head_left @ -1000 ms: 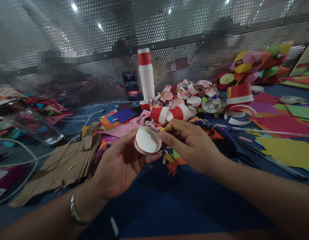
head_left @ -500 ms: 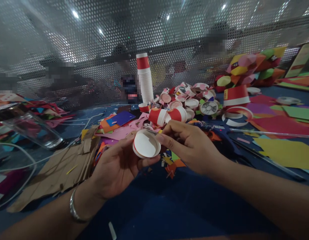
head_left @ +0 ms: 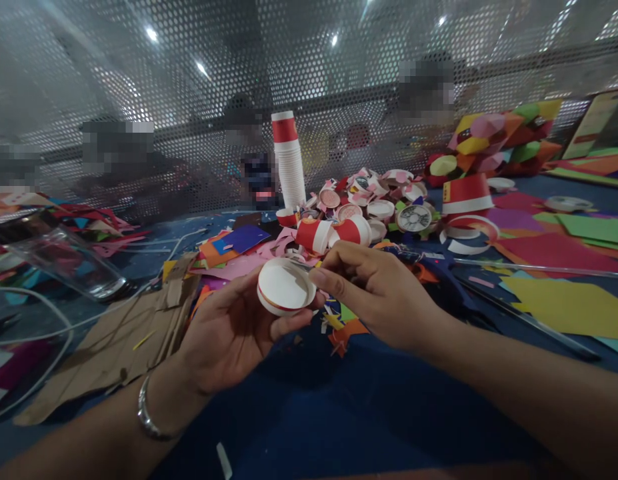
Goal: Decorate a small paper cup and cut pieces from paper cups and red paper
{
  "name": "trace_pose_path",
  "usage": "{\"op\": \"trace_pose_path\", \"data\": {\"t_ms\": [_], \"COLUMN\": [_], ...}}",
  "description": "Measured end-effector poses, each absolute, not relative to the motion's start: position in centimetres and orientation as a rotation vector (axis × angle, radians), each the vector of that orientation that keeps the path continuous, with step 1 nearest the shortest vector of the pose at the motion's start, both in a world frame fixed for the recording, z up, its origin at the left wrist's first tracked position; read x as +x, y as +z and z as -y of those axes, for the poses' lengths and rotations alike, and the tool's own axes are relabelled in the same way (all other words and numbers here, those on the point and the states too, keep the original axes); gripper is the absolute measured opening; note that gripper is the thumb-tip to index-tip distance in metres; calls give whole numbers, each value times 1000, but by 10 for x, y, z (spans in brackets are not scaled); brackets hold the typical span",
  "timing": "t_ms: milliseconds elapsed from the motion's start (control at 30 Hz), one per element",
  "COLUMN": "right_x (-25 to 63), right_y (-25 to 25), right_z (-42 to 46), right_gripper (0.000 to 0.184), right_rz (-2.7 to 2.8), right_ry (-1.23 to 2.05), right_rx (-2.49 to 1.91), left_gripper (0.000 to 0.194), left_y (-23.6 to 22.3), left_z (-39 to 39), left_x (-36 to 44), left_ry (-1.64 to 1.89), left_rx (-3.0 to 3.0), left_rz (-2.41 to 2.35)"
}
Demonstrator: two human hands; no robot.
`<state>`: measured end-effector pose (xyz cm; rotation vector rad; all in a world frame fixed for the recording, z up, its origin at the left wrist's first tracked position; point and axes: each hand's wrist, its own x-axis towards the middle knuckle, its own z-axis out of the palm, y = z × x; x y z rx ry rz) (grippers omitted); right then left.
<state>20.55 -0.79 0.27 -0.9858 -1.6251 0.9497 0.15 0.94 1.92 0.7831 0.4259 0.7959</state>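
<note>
My left hand [head_left: 233,333], with a silver bangle at the wrist, holds the cut-down base of a paper cup [head_left: 285,287]. Its white round inside faces me, and a red line runs along the low side wall. Against the cup base's far right rim, my right hand [head_left: 383,293] pinches a thin grey blade-like tool [head_left: 299,265], mostly hidden by the fingers. Behind the hands, two red and white paper cups [head_left: 315,235] lie on their sides before a pile of cut cup bases [head_left: 381,210].
A tall stack of paper cups [head_left: 290,167] stands at the back. Flattened cardboard [head_left: 103,333] and a glass jar [head_left: 73,260] are at left. Coloured paper sheets [head_left: 573,307] and a metal ruler-like strip [head_left: 533,320] lie at right. A perforated screen [head_left: 189,133] rises behind, with people beyond.
The cup base has shifted slightly left and tilted a little in my left hand. My right hand keeps its pinch at the rim, almost in place.
</note>
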Motion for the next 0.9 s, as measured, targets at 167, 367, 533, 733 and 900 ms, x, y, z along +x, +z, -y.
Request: {"op": "trace_pose_path", "data": {"t_ms": [167,367,533,733,900], "right_x": [206,207,208,211,212], "right_y": [6,6,8,9,9], "right_z": [8,7,5,5,4], "right_gripper": [37,37,37,34,30], "right_rz": [1668,1684,1707,1747,1776], "right_ry": [918,951,963,930,873], "right_rx": [-980,-961,-948,-968,-991], "left_gripper": [26,28,26,24,23], "left_y": [22,23,23,25,25], "left_z": [-7,-7,-8,-8,-7], "left_x": [-1,-1,-2,-5,-4], "left_ry": [784,761,752,740,755], "left_rx": [762,721,696,690,671], "left_rz": [-402,-393,-396,-405,-421]}}
